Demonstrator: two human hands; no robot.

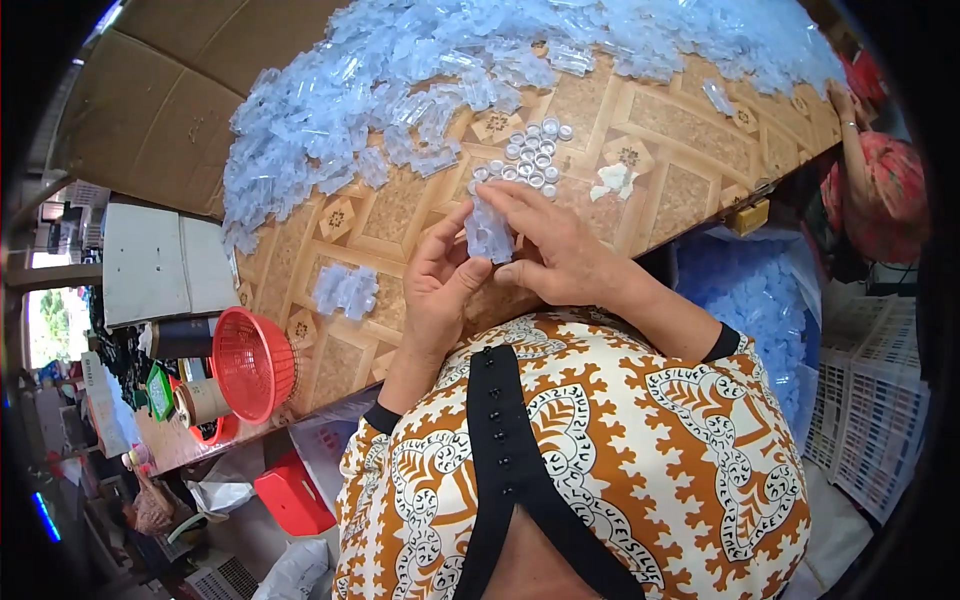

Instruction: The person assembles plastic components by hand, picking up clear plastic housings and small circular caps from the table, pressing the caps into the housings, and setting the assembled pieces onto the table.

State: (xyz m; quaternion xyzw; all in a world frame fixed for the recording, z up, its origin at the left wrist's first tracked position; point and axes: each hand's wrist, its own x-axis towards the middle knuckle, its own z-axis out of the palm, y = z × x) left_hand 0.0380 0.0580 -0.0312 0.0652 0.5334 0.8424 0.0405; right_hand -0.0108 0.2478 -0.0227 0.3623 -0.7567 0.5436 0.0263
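Observation:
Between both my hands, close to the table's near edge, is a pale blue translucent plastic piece (pixel 487 232). My left hand (pixel 440 268) grips it from the left with thumb and fingers. From the right, my right hand (pixel 556 243) holds the same piece, its fingers over the far end and its thumb near the close end. Just beyond my fingertips lies a cluster of small round silver caps (pixel 527 152). A similar plastic piece (pixel 346 291) rests on the table left of my left hand.
A big heap of pale blue plastic pieces (pixel 400 90) covers the table's far side. White scraps (pixel 613 181) lie at right. A red basket (pixel 250 365) and tape roll (pixel 200 402) stand at left. Another person's arm (pixel 850 130) touches the table's right end, above a blue-filled bag (pixel 745 310).

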